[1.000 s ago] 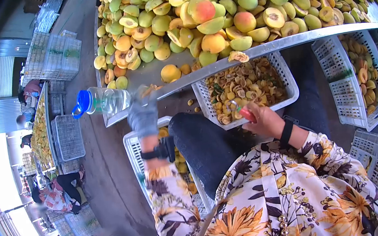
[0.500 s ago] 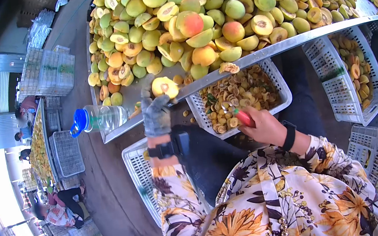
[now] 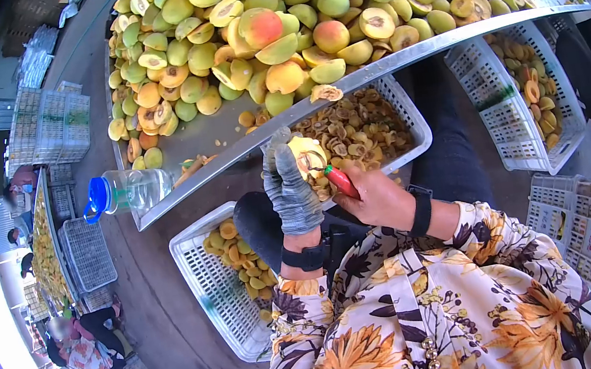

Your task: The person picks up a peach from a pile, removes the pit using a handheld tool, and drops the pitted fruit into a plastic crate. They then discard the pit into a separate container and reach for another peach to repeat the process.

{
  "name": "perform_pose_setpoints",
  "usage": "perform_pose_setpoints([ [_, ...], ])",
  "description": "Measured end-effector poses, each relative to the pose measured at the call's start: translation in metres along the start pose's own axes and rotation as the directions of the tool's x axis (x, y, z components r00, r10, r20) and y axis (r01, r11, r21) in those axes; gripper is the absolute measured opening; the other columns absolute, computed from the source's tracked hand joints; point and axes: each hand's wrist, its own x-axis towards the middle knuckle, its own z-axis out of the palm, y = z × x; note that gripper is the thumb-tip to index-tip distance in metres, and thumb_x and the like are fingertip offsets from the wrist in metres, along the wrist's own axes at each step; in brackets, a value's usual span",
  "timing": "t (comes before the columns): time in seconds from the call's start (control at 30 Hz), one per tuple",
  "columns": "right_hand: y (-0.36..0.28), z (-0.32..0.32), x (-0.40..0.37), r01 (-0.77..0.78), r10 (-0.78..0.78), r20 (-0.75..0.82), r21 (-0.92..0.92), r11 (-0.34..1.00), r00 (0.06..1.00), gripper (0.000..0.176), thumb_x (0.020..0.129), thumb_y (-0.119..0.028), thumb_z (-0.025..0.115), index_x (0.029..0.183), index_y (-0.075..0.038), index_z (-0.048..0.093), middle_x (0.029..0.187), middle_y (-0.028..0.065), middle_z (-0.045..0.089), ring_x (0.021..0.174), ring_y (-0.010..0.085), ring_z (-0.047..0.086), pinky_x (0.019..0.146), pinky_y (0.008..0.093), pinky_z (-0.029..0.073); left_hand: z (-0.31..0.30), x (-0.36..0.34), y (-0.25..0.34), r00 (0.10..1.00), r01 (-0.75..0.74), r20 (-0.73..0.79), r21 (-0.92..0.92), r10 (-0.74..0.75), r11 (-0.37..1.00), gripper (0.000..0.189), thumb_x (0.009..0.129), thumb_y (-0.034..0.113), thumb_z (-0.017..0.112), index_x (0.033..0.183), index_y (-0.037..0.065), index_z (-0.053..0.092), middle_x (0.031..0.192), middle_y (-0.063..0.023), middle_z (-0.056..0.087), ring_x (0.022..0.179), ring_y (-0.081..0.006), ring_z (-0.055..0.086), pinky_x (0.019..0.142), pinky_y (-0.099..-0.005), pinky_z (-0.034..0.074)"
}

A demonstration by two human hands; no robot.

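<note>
My left hand (image 3: 289, 189), in a grey glove, grips a halved peach (image 3: 309, 154) with its cut yellow face toward my right hand. My bare right hand (image 3: 382, 199) is closed around the red handle of a small pitting tool (image 3: 340, 180). Its thin metal tip is right at the cut face of the peach half. Both hands are over my lap, just in front of the metal table's raised edge (image 3: 364, 78). Beneath them and beyond, a white crate (image 3: 421, 138) holds brownish fruit scraps.
Whole and halved green-yellow peaches (image 3: 302, 14) are heaped on the table. A blue-lidded water bottle (image 3: 136, 189) lies at its left corner. A crate of peach halves (image 3: 200, 288) stands beside my left leg, with more filled crates (image 3: 505, 117) at right. Several people work far left.
My left hand has drawn back from the table edge with the peach half and moved right. My right hand has moved left, bringing the pitting tool to the fruit. The view has shifted slightly.
</note>
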Motion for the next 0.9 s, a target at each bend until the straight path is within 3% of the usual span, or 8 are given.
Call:
perform_pose_setpoints([
  [0.23,0.007,0.007,-0.012,0.023,-0.023,-0.075,-0.002,1.000,0.997,0.030,0.077,-0.016,0.062,0.090,0.002,0.043,0.058,0.0220,0.050,0.054,0.0371,0.055,0.049,0.0396,0.042,0.007,-0.007,-0.018,0.977,-0.211,0.022,0.223,0.212,0.952,0.041,0.086,0.033,0.055,0.111,0.001,0.053,0.110,-0.0089,0.054,0.097,-0.0167,0.053,0.086,-0.0309,0.044],
  [0.33,-0.006,0.004,-0.012,-0.058,0.063,-0.045,0.107,0.993,0.997,0.027,0.079,-0.014,0.060,0.092,0.002,0.041,0.054,0.0149,0.050,0.041,0.0242,0.054,0.040,0.0334,0.041,0.008,-0.008,-0.019,0.953,-0.301,0.093,0.382,0.288,0.874,0.039,0.088,0.032,0.053,0.111,0.001,0.052,0.111,-0.0093,0.053,0.099,-0.0170,0.052,0.088,-0.0308,0.042],
  [0.4,-0.019,-0.002,-0.012,-0.403,0.366,0.170,0.342,0.849,0.915,0.024,0.081,-0.010,0.057,0.094,0.001,0.040,0.053,0.0077,0.049,0.036,0.0136,0.049,0.033,0.0276,0.039,0.006,-0.008,-0.017,0.923,-0.386,0.212,0.515,0.322,0.766,0.037,0.089,0.030,0.051,0.112,0.001,0.052,0.112,-0.0093,0.053,0.099,-0.0170,0.051,0.089,-0.0303,0.041],
  [0.53,-0.014,0.012,-0.012,-0.516,0.459,0.243,0.499,0.696,0.854,0.022,0.082,-0.008,0.055,0.095,0.001,0.039,0.054,0.0042,0.047,0.036,0.0114,0.049,0.031,0.0251,0.038,0.005,-0.008,-0.021,0.901,-0.434,0.267,0.547,0.342,0.716,0.034,0.090,0.029,0.050,0.110,0.002,0.053,0.112,-0.0094,0.052,0.098,-0.0168,0.051,0.088,-0.0296,0.041],
  [0.63,-0.008,0.018,-0.012,-0.461,0.432,0.161,0.338,0.821,0.887,0.022,0.077,-0.008,0.056,0.089,0.003,0.041,0.057,0.0161,0.053,0.041,0.0253,0.054,0.038,0.0357,0.043,0.003,-0.008,-0.021,0.947,-0.320,0.160,0.450,0.277,0.834,0.032,0.090,0.028,0.050,0.107,0.001,0.054,0.107,-0.0084,0.055,0.093,-0.0162,0.053,0.085,-0.0285,0.043],
  [0.7,0.006,0.029,-0.011,0.020,-0.021,-0.097,-0.014,1.000,0.995,0.027,0.075,-0.005,0.055,0.096,0.003,0.040,0.057,0.0192,0.053,0.049,0.0345,0.056,0.046,0.0395,0.044,-0.004,-0.004,-0.020,0.993,-0.119,0.055,0.320,0.107,0.940,0.032,0.090,0.029,0.050,0.103,0.001,0.056,0.099,-0.0072,0.058,0.087,-0.0148,0.055,0.080,-0.0274,0.046],
  [0.77,0.007,0.024,-0.010,-0.024,0.024,-0.002,-0.039,0.999,1.000,0.028,0.073,-0.003,0.055,0.096,0.005,0.040,0.059,0.0228,0.053,0.056,0.0391,0.055,0.051,0.0419,0.044,-0.010,0.000,-0.017,0.998,-0.054,-0.005,0.252,0.057,0.966,0.028,0.089,0.026,0.052,0.100,0.000,0.056,0.094,-0.0072,0.059,0.084,-0.0160,0.057,0.076,-0.0274,0.048],
  [0.9,0.001,0.017,-0.008,-0.062,0.091,0.156,-0.178,0.982,0.984,0.027,0.068,0.000,0.054,0.091,0.007,0.041,0.061,0.0267,0.053,0.064,0.0433,0.056,0.055,0.0443,0.043,-0.019,0.003,-0.011,0.923,0.366,-0.008,-0.288,-0.384,0.885,0.022,0.081,0.019,0.062,0.092,0.001,0.059,0.086,-0.0101,0.062,0.072,-0.0192,0.061,0.063,-0.0309,0.053],
])
